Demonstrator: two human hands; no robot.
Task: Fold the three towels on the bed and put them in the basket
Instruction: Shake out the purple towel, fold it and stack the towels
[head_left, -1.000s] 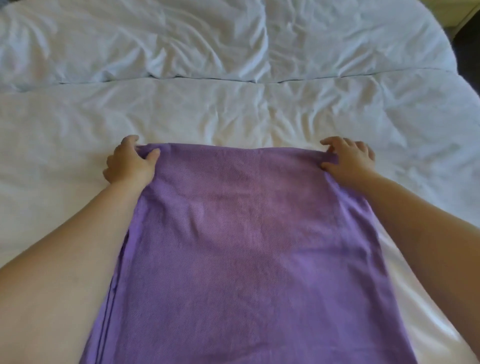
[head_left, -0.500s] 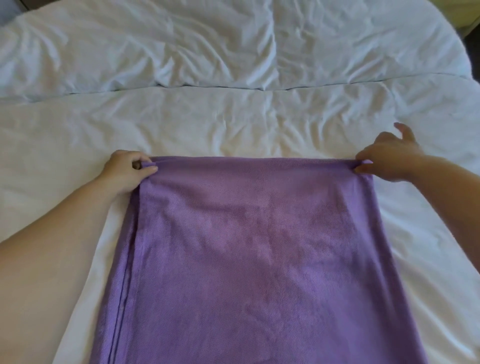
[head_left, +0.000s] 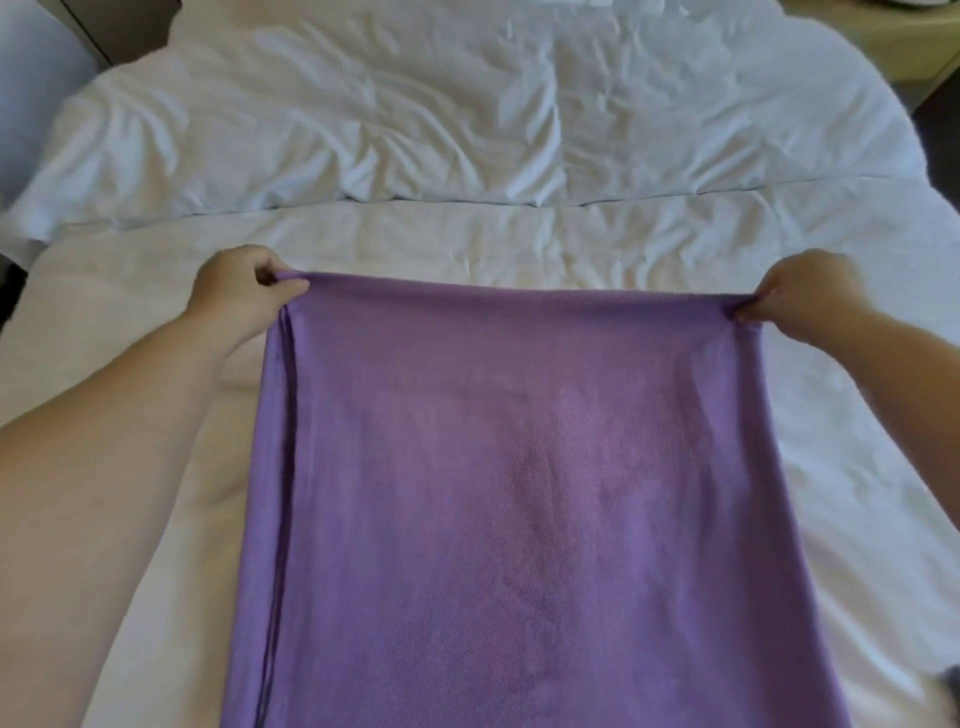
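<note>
- Lying lengthwise down the middle of the frame, the purple towel (head_left: 519, 493) rests on the bed (head_left: 857, 467), running from the centre to the bottom edge, where it is cut off.
- Its far edge is drawn into a nearly straight line between the two hands and looks rounded, like a fold rather than a hem.
- Along its left side, several stacked edges form thin dark parallel lines, showing the cloth to be doubled. The right side falls in one soft vertical ripple below the held corner.
- The fabric is a fine, matte, diagonal weave of lilac to violet, with a paler pinkish sheen at the centre and only shallow creases.
- The left hand (head_left: 244, 296), at centre left, grips the far left corner: the thumb lies on top of the cloth and the fingers (head_left: 267, 271) are curled under it.
- The right hand (head_left: 815, 296), at centre right, pinches the far right corner between thumb and curled fingers, bunching the cloth into a small knot.
- The bedding is white and heavily wrinkled: a rumpled duvet (head_left: 415, 104) fills the upper half, and a smoother, warmer-toned sheet (head_left: 130, 291) lies below a seam line.
- Pale wooden furniture (head_left: 883, 31) shows at the upper right; a blurred dark object (head_left: 953, 678) sits at the lower right edge.
</note>
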